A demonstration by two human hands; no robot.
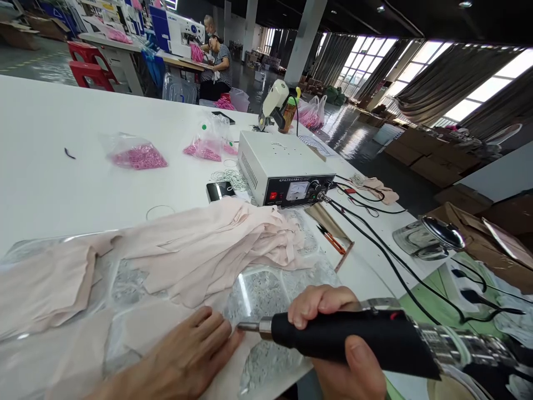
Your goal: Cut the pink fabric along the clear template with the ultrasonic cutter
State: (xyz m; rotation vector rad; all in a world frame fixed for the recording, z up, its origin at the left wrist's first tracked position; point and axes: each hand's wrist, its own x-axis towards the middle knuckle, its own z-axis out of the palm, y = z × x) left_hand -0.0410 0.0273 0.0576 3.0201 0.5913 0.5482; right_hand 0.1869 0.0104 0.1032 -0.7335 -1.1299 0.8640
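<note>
My right hand (353, 355) is wrapped round a black handheld tool (333, 333) whose metal tip points left. That tip meets the index fingertip area of my left hand (187, 350), which rests on pale pink fabric (145, 328) with its fingers bent and close together. Whether anything is pinched under those fingers is hidden. Beneath the fabric lies a clear patterned sheet (258, 294). A heap of pale pink fabric strips (225, 233) spreads beyond my hands, and more folded fabric (45, 278) lies at the left.
Behind the strips stand a white control box (283, 161) with black cables (387, 255) and a phone (219, 191). Orange scissors (332, 240), a metal cup (428, 238) and bags of pink pieces (139, 156) are on the table. Two people sit by a distant sewing machine (177, 33).
</note>
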